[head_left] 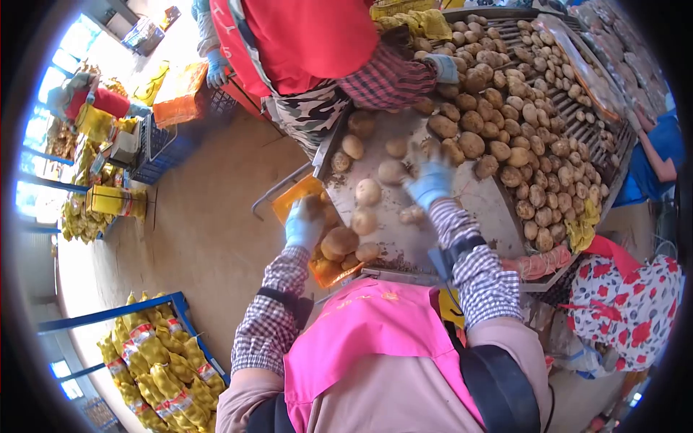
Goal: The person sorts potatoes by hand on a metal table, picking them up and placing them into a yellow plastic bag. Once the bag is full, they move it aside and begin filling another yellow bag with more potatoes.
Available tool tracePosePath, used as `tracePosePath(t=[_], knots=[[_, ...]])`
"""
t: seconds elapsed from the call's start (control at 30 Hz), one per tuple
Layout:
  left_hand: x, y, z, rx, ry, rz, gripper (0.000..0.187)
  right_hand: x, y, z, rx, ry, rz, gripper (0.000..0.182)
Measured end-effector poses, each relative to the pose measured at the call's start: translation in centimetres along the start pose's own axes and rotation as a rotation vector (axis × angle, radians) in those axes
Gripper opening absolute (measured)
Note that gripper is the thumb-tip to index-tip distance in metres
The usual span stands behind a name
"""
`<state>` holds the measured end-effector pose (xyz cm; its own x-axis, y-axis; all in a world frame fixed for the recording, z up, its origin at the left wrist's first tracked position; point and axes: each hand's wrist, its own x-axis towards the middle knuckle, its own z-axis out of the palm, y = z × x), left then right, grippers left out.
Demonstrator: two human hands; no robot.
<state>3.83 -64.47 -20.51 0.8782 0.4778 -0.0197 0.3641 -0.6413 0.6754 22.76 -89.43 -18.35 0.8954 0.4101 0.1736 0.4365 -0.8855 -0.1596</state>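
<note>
My left hand (303, 225), in a light blue glove, is over the orange bag (291, 200) at the left edge of the metal table (462, 216). Large potatoes (339, 243) lie in the bag right beside this hand. Its fingers blur into a brown patch, and I cannot tell whether they hold a potato. Out over the table, my right hand (431, 182) is blurred, its gloved fingers spread toward the potato heap (498, 115). Loose potatoes, among them a pale one (368, 191), lie on the metal between my hands.
Across the table a person in a red apron (310, 36) has a gloved hand (444, 68) at the heap. Slatted rollers (577, 108) run behind the potatoes. Filled yellow net bags (162, 361) stand at lower left. Another person in flowered clothing (624, 303) is at right.
</note>
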Motion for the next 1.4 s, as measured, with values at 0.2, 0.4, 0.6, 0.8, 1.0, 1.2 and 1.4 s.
tracePosePath(t=[0.2, 0.4, 0.6, 0.8, 1.0, 1.2, 1.4], knots=[[8.4, 3.8, 5.7, 0.293, -0.093, 0.176, 0.061, -7.6, -2.4, 0.1, 0.007, -0.496, -0.12, 0.067], [11.9, 8.5, 5.9, 0.531, -0.229, -0.022, 0.048, -1.5, 4.8, -0.8, 0.304, -0.073, -0.34, 0.037], [11.8, 5.9, 8.3, 0.404, -0.07, 0.025, 0.032, 9.5, 16.5, -6.0, -0.049, 0.029, 0.524, 0.076], [10.9, 9.5, 6.9, 0.084, -0.042, 0.046, 0.028, 6.1, 8.7, -11.1, -0.093, -0.78, -0.075, 0.076], [17.2, 12.0, 9.3, 0.263, -0.312, 0.175, 0.043, 17.0, 13.6, -5.3, 0.171, 0.065, -0.092, 0.055], [22.3, 20.9, 11.1, 0.522, -0.266, 0.229, 0.047, 23.9, 13.2, -5.8, -0.145, -0.343, 0.097, 0.062], [26.4, 19.6, 13.2, 0.897, -0.363, 0.276, 0.059, 12.7, 11.3, 1.4, 0.108, -0.069, -0.106, 0.046]])
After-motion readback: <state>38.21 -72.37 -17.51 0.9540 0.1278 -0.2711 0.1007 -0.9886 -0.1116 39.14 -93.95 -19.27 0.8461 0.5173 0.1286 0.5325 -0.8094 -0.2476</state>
